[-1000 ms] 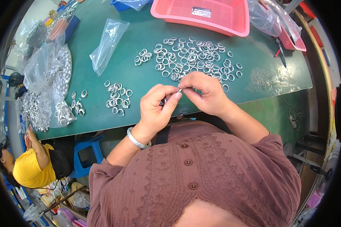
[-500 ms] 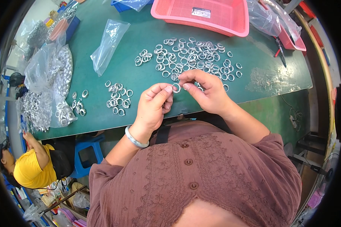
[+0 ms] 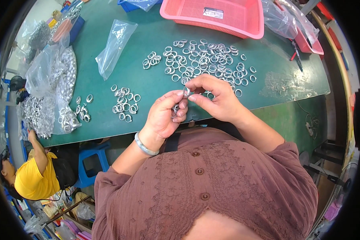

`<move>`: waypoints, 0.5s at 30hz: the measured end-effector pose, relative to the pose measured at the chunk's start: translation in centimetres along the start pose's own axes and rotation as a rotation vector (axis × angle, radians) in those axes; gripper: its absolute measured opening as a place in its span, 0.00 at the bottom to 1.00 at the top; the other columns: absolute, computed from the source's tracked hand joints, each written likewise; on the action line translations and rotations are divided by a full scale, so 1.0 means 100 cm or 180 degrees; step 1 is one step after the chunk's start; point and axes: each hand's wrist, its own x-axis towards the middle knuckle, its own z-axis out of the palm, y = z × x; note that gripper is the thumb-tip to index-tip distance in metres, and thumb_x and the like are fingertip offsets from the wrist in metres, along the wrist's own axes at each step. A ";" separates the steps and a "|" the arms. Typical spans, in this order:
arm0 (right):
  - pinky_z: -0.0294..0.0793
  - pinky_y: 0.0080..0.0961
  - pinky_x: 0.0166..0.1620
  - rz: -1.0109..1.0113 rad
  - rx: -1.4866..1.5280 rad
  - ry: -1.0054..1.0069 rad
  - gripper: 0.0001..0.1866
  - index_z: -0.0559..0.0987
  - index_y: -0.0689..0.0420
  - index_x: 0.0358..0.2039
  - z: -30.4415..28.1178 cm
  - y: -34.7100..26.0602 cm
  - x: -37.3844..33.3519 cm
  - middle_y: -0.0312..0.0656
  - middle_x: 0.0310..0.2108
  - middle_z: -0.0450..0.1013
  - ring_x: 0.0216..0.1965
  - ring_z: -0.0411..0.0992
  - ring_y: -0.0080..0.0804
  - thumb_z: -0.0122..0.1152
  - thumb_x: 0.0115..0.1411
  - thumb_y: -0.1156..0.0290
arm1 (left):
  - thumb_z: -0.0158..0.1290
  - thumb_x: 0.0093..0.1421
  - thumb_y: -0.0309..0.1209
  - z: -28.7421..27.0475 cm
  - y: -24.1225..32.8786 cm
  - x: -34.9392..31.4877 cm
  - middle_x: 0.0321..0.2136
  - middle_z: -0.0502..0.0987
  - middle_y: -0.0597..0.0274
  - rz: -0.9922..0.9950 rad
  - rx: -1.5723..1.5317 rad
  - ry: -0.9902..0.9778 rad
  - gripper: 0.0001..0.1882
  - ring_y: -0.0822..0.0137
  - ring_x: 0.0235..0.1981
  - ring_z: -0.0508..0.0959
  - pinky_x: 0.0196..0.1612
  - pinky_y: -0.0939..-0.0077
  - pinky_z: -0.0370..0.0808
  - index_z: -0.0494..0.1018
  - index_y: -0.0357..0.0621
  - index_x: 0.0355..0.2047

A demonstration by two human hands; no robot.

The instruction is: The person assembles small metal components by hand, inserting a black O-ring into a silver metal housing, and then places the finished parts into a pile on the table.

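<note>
A silver-coloured metal ring (image 3: pixel 186 92) is held up between both my hands, over the table's near edge. My left hand (image 3: pixel 164 115) pinches it from the left with thumb and forefinger. More rings (image 3: pixel 175 109) show in the curled fingers of that hand. From the other side my right hand (image 3: pixel 218 98) holds the same ring between thumb and fingertips. Just beyond my hands a broad spread of similar rings (image 3: pixel 204 60) lies on the green table (image 3: pixel 108 116). A small cluster of rings (image 3: pixel 151 61) sits at its left, and a separate group (image 3: pixel 126 105) lies left of my left hand.
A pink basket (image 3: pixel 212 25) stands at the back, a flat clear bag (image 3: pixel 116 48) left of it. Bags and heaps of metal parts (image 3: pixel 38 116) cover the left end. A pen (image 3: pixel 295 51) lies at right. A person in yellow (image 3: pixel 36 178) sits beside a blue stool (image 3: pixel 91 164).
The ring between my fingers has turned, showing its band differently. My left hand has rolled so that the rings in its palm now show. The person at left has shifted an arm.
</note>
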 end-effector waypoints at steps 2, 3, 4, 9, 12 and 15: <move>0.71 0.21 0.34 0.0099 0.0011 0.0018 0.09 0.74 0.61 0.35 0.001 0.002 -0.001 0.40 0.29 0.71 0.29 0.72 0.26 0.58 0.50 0.79 | 0.45 0.60 0.31 0.001 -0.001 0.000 0.19 0.67 0.68 0.0110 0.0264 0.0138 0.07 0.78 0.17 0.62 0.15 0.89 0.55 0.69 0.41 0.32; 0.71 0.20 0.34 0.0195 0.0022 0.0035 0.10 0.74 0.61 0.35 0.002 0.003 -0.001 0.39 0.29 0.71 0.29 0.71 0.25 0.59 0.50 0.78 | 0.45 0.60 0.31 0.001 -0.002 0.000 0.19 0.67 0.67 0.0222 0.0530 0.0275 0.08 0.78 0.17 0.62 0.15 0.89 0.55 0.70 0.40 0.32; 0.71 0.20 0.34 0.0196 0.0021 0.0036 0.10 0.74 0.61 0.35 0.003 0.004 -0.002 0.39 0.29 0.71 0.29 0.71 0.25 0.59 0.50 0.78 | 0.45 0.60 0.31 0.001 -0.003 0.000 0.19 0.67 0.67 0.0221 0.0530 0.0273 0.08 0.78 0.17 0.62 0.15 0.89 0.55 0.70 0.40 0.32; 0.70 0.16 0.35 0.1100 0.0663 0.0127 0.09 0.74 0.61 0.36 0.003 0.009 -0.007 0.35 0.30 0.72 0.30 0.69 0.18 0.59 0.52 0.77 | 0.46 0.59 0.31 -0.001 -0.004 -0.001 0.20 0.67 0.67 0.0407 0.0394 0.0201 0.08 0.78 0.17 0.62 0.15 0.89 0.55 0.71 0.40 0.33; 0.70 0.15 0.37 0.1335 0.1540 0.0231 0.09 0.73 0.62 0.36 0.007 0.011 -0.007 0.34 0.30 0.71 0.31 0.69 0.17 0.58 0.54 0.76 | 0.47 0.59 0.30 0.000 -0.003 -0.001 0.20 0.67 0.68 0.0431 0.0423 0.0160 0.08 0.79 0.17 0.63 0.16 0.89 0.55 0.71 0.40 0.34; 0.70 0.13 0.38 0.1441 0.1783 0.0215 0.09 0.73 0.63 0.36 0.009 0.012 -0.006 0.34 0.30 0.71 0.32 0.69 0.16 0.57 0.54 0.77 | 0.48 0.58 0.28 0.003 -0.003 -0.003 0.21 0.67 0.68 0.0479 0.0575 0.0213 0.07 0.79 0.18 0.63 0.16 0.90 0.55 0.71 0.40 0.35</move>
